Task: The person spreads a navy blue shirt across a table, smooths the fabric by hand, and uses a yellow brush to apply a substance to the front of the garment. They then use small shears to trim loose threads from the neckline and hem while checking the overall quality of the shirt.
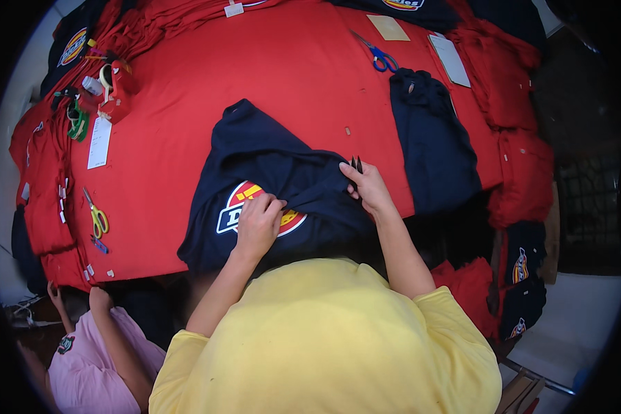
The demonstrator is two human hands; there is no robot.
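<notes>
A dark navy garment (269, 155) with a round red, yellow and white emblem lies on the red cloth-covered table (186, 103) in front of me. My left hand (257, 222) is closed on a bunched fold of it, right over the emblem. My right hand (367, 186) pinches the fabric further right and holds small black thread snips (357, 164), whose tips stick up above the fingers.
A second navy garment (431, 141) lies to the right. Blue-handled scissors (381, 58) lie at the back, yellow-handled scissors (98, 217) at the left. A red tape dispenser (115, 90) and paper tags are at the far left. Red garments pile along the edges. Another person in pink (90, 359) sits at lower left.
</notes>
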